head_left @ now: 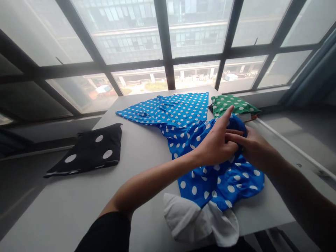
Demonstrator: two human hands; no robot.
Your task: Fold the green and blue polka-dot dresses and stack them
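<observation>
A blue dress with white polka dots [183,115] lies spread across a grey table [78,196], its white lining [194,220] showing at the near edge. My left hand [216,141] reaches across it with a finger stretched out and the others curled against the fabric. My right hand [250,145] is closed on a bunched fold of the blue dress right beside the left hand.
A folded black cloth with large white dots [90,150] lies at the table's left. A folded green polka-dot cloth [232,104] sits at the far right by the window [168,42]. A grey-blue curtain [315,73] hangs at the right.
</observation>
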